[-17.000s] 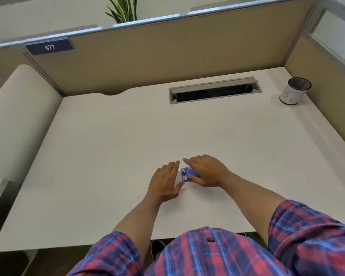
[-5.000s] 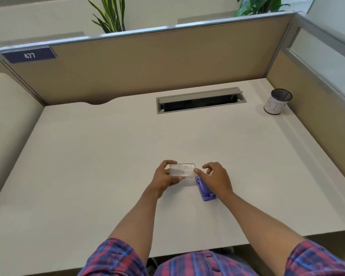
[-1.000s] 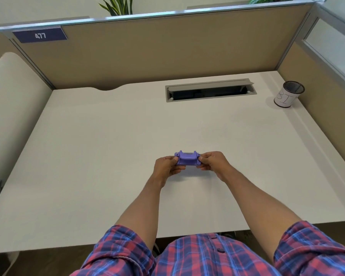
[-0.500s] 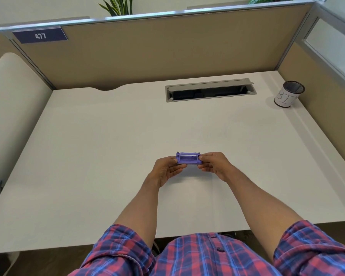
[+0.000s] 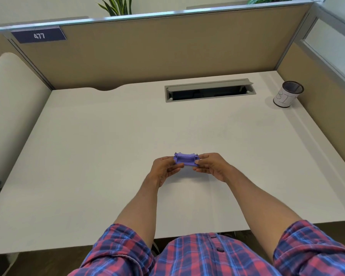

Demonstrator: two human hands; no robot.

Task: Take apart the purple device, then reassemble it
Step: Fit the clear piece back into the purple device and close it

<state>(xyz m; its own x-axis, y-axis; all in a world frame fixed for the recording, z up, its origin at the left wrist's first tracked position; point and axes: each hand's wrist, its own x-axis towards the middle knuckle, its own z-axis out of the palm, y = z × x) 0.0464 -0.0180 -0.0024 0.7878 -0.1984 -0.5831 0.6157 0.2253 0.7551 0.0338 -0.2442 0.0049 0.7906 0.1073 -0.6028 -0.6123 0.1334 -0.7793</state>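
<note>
A small purple device [image 5: 185,159] is held up a little above the white desk [image 5: 108,156], near its middle front. My left hand [image 5: 163,169] pinches its left end and my right hand [image 5: 212,165] pinches its right end. The device lies crosswise between the hands, with its ribbed inner side turned toward me and small pins at its top corners. The clear cover seen earlier is out of sight.
A grey cable slot [image 5: 209,90] is set into the desk at the back. A mesh cup with a white label [image 5: 287,94] stands at the back right corner. Tan partition walls [image 5: 167,50] close the desk at the back and right.
Over the last second the purple device has tilted in my hands, so more of its inner side faces me. Both hands keep their grip in the same place.
</note>
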